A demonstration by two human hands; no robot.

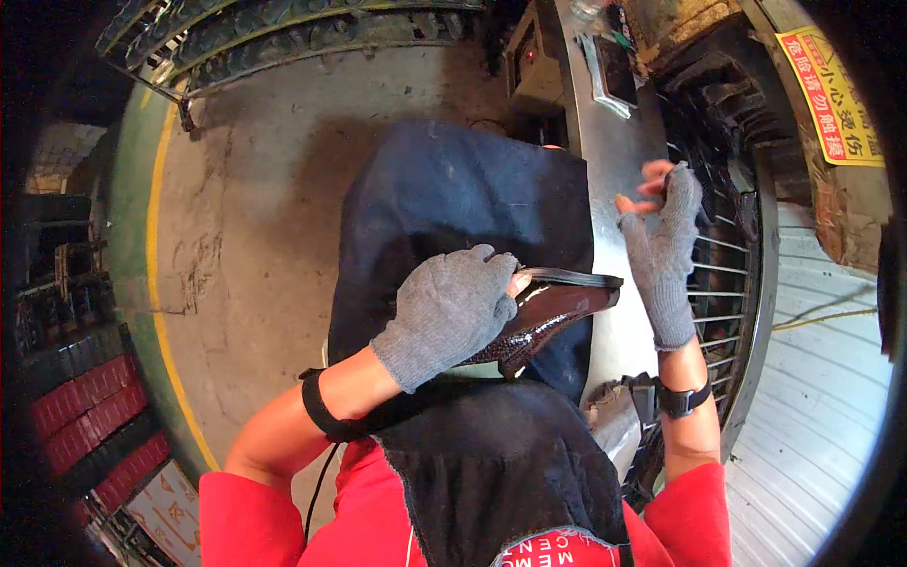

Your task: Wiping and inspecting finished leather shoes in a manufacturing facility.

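My left hand, in a grey knitted glove with bare fingertips, is closed on a glossy dark brown shoe upper. The upper lies over my lap, its dark-edged end toward the metal bench; the glove hides its other end. My right hand, gloved the same way, is raised over the bench's right side. Its fingers are apart and slightly blurred, with nothing visible in them. A dark blue apron covers my knees under the upper.
The steel bench top runs along my right, with a dark phone-like slab on it. Beside it is a rack of metal bars holding dark pieces. A yellow-and-red warning sign hangs at upper right. Shelves of dark shoes stand at far left.
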